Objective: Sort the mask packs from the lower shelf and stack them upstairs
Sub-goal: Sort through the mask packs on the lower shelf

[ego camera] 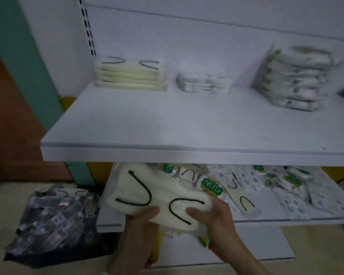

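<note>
Here both hands, left hand (141,219) and right hand (213,217), pinch 1 cream mask pack (147,191) with black loops, fingers closed on its near edge, low in the frame above the lower shelf (256,220). Likely next: lift it onto the matching cream stack (130,76), upper left on the upper shelf (167,124).

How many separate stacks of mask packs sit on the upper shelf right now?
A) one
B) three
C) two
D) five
B: the upper shelf carries three stacks, a cream stack with black loops at the left, a low white stack in the middle, and a taller green-labelled stack at the right.
</note>
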A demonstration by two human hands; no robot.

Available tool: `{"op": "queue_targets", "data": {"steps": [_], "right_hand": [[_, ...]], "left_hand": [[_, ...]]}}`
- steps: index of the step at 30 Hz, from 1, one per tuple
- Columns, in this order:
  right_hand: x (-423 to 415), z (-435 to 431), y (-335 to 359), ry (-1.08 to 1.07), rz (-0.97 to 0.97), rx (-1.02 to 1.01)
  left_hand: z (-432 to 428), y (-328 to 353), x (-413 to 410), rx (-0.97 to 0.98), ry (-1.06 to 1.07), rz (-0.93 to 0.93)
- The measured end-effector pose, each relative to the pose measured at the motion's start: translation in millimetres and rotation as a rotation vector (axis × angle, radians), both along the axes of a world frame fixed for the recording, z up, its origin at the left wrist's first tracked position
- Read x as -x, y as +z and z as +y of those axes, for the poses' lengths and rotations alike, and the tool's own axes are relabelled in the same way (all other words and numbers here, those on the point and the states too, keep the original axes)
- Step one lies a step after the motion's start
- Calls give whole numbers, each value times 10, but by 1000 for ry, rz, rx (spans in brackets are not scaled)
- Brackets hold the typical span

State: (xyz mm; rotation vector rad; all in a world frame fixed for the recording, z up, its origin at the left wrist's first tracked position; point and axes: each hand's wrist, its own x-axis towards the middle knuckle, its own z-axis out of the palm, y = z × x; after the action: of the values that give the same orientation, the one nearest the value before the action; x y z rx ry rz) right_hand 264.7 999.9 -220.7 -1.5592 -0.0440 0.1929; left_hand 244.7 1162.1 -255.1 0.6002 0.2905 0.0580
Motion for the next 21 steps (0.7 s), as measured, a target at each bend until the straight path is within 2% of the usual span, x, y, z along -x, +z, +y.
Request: {"op": "queue_targets", "data": {"steps": [2, 3, 4, 5, 6, 7, 8, 11, 12, 17, 21], "right_hand": [[-25, -103, 437, 106, -129, 31], [-58, -131, 658, 148, -213, 76], [-106, -153, 864, 176, -295, 118], [-171, -161, 1062, 191, -367, 148], [-256, -157, 1235, 192, -430, 175], [-365, -156, 1380, 186, -486, 199], [-488, -151, 1504, 177, -537, 226], [-877, -67, 1753, 182, -689, 381], [-1005, -26, 1773, 188, -707, 425], [-1415, 200, 1557, 163, -560, 399], [-1531, 178, 1383, 23, -363, 262]], "left_hand": [[180, 326, -70, 96, -51, -172], [239, 485, -130, 152, -75, -351], [331, 586, -209, 45, -26, -479], [415, 716, -279, -106, 52, -470], [534, 817, -356, -315, 114, -338], [666, 964, -403, -418, 192, -242], [803, 1103, -477, -537, 201, -242], [1066, 1682, -662, -902, 143, -412], [1131, 1779, -762, -1002, 117, -405], [1165, 1753, -1107, -1146, 178, -263], [1134, 1638, -1196, -1117, 187, -161]]}}
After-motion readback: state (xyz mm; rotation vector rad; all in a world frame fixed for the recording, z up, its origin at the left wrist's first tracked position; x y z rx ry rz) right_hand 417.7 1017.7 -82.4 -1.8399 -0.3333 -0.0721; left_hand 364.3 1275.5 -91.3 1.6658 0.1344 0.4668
